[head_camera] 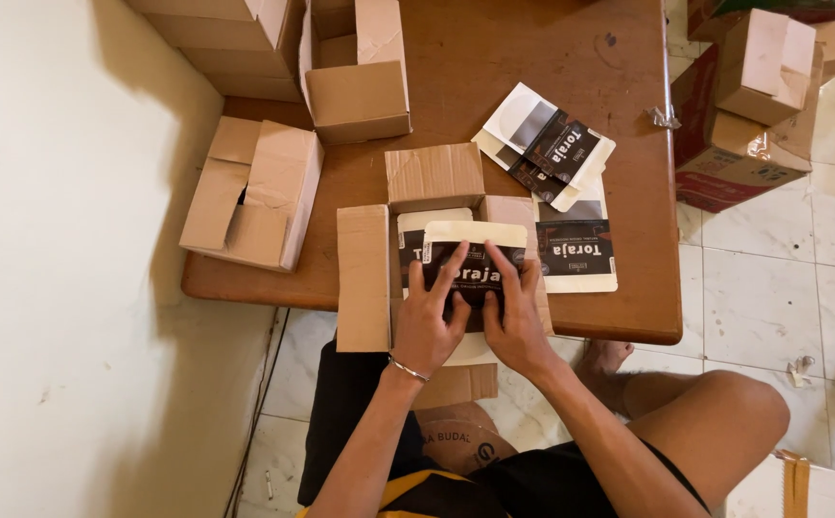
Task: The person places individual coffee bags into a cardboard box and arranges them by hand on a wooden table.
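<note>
Two hands, the left hand [427, 321] and right hand [513, 312], are pressed flat-fingered on a cream-and-black flat pouch [475, 251] in the open brown cardboard box [364, 278] overhanging the wooden table's [494, 58] near edge; bare tabletop is seen toward the far edge.

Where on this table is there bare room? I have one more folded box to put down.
The far middle of the wooden table, between the closed carton and the fanned pouches, is bare. A narrow strip runs along the right edge. The near edge is crowded: both hands press pouches into the open carton.
</note>
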